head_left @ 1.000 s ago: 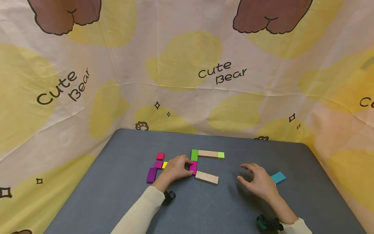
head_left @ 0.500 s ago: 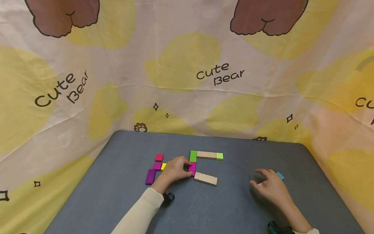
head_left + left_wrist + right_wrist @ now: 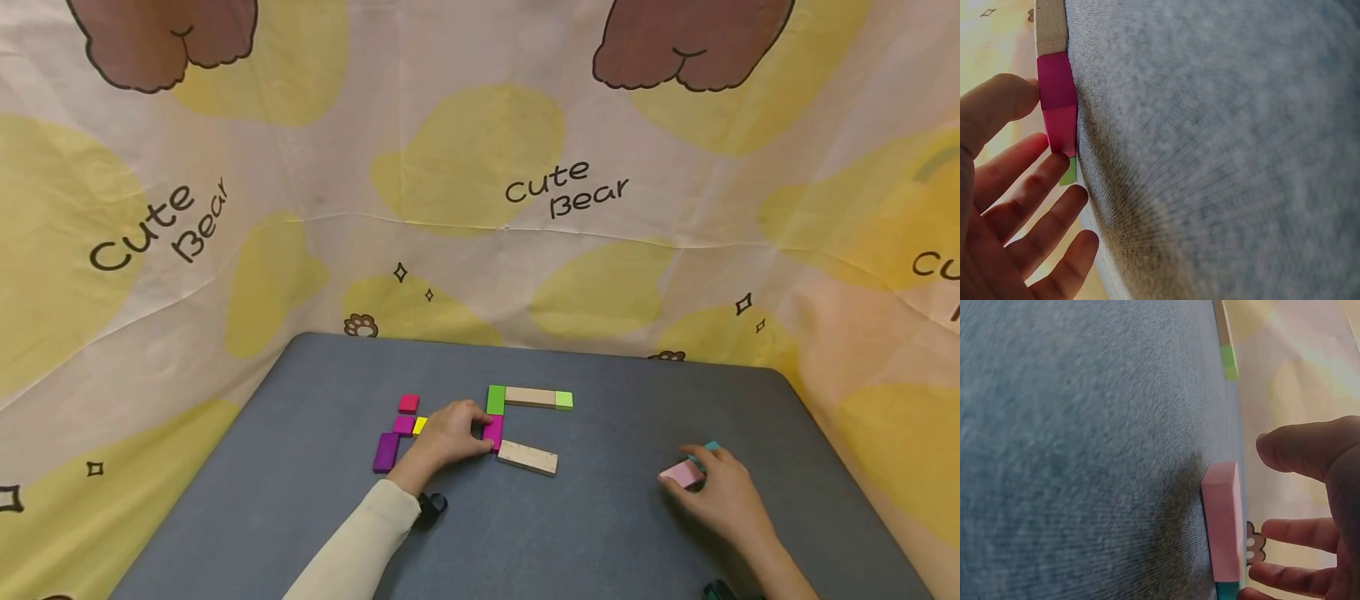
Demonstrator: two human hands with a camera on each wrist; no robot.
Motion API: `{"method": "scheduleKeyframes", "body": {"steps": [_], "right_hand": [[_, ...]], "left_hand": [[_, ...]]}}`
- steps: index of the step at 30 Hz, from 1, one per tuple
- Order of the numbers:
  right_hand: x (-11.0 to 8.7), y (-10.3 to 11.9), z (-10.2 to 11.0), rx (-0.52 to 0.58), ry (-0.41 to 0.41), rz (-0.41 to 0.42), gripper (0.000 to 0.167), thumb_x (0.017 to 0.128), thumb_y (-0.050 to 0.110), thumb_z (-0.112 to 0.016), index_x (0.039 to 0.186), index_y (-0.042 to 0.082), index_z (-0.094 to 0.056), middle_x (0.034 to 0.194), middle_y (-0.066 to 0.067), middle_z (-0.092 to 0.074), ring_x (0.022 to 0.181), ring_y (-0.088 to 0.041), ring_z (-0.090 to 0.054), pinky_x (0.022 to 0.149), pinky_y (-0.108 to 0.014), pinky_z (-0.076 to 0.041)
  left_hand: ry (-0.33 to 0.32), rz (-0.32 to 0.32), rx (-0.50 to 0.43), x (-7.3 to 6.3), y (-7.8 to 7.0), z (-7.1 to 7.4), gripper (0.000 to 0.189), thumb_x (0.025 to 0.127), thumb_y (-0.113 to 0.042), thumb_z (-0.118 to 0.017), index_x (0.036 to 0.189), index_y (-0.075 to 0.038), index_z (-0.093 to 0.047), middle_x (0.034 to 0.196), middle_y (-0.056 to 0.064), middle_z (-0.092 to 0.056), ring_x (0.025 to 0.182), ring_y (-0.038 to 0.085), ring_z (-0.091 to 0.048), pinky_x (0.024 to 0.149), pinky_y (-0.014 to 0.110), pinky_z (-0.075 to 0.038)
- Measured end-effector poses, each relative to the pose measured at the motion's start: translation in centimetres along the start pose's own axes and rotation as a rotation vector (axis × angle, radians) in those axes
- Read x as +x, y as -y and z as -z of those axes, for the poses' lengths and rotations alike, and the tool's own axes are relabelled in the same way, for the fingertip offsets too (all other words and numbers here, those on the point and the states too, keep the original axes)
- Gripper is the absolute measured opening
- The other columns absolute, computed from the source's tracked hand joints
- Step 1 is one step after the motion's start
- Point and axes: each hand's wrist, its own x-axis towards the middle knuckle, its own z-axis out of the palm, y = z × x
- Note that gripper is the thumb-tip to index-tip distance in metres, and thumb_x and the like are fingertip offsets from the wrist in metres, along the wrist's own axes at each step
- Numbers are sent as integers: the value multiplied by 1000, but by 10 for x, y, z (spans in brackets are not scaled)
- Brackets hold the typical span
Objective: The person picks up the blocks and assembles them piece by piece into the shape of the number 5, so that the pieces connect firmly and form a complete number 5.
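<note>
1. Pink block (image 3: 681, 475) lies on the counter (image 3: 600, 533) in the curve of the right hand (image 3: 723, 492), whose thumb and fingers are spread around it; the right wrist view shows a gap between thumb and block.
2. Left hand (image 3: 447, 435) holds the magenta block (image 3: 492, 433) at the tips of thumb and forefinger; its other fingers fan out loosely in the left wrist view.
3. Just past the pink block, under the right fingers, sits a teal block (image 3: 705, 452); whether the two touch is hard to tell.
4. Between the hands runs a wide stretch of counter, with room to slide sideways from the pink block toward the wooden block (image 3: 528, 457), which angles off the near end of the magenta block.
5. Beyond the magenta block, touching end to end, comes a green block (image 3: 496, 400), then a tan block (image 3: 530, 397) running right to a lime block (image 3: 564, 401).
6. Left of the left hand are a yellow block (image 3: 420, 427), a purple block (image 3: 386, 452) and a red block (image 3: 408, 404), all well in from the left edge.
7. Counter also extends between the right hand and the slanting right edge; along the far edge hangs a printed cloth (image 3: 450, 167).
</note>
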Motion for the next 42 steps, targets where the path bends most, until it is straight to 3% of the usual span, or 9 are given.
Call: {"method": "scheduleKeyframes", "body": {"steps": [7, 16, 25, 42], "right_hand": [[-3, -6, -3, -22, -11, -11, 64, 72, 49, -78, 114, 2, -64, 105, -32, -58, 84, -44, -58, 64, -49, -45], [-5, -8, -2, -24, 19, -31, 65, 70, 47, -80, 112, 0, -64, 103, -32, -56, 83, -41, -56, 61, -45, -44], [-5, -10, -4, -30, 37, -30, 63, 70, 48, -80, 109, 1, -65, 99, -26, -60, 81, -39, -57, 63, -47, -44], [2, -13, -4, -16, 44, -31, 66, 71, 47, -79, 112, -2, -64, 103, -28, -61, 85, -42, -58, 67, -51, -46]], "left_hand": [[2, 5, 8, 0, 1, -1, 38, 76, -34, -78, 110, -17, -74, 104, -1, -68, 89, 14, -60, 79, 35, -52], [15, 15, 7, 0, 0, 0, 39, 76, -34, -78, 111, -18, -74, 104, -1, -68, 86, 13, -59, 77, 33, -51], [4, 21, 9, -2, -2, 1, 39, 76, -34, -78, 111, -18, -74, 105, -1, -68, 90, 15, -60, 78, 35, -51], [11, 34, 1, 2, -2, 0, 39, 76, -34, -78, 111, -18, -74, 105, 0, -68, 89, 14, -59, 78, 34, -51]]}}
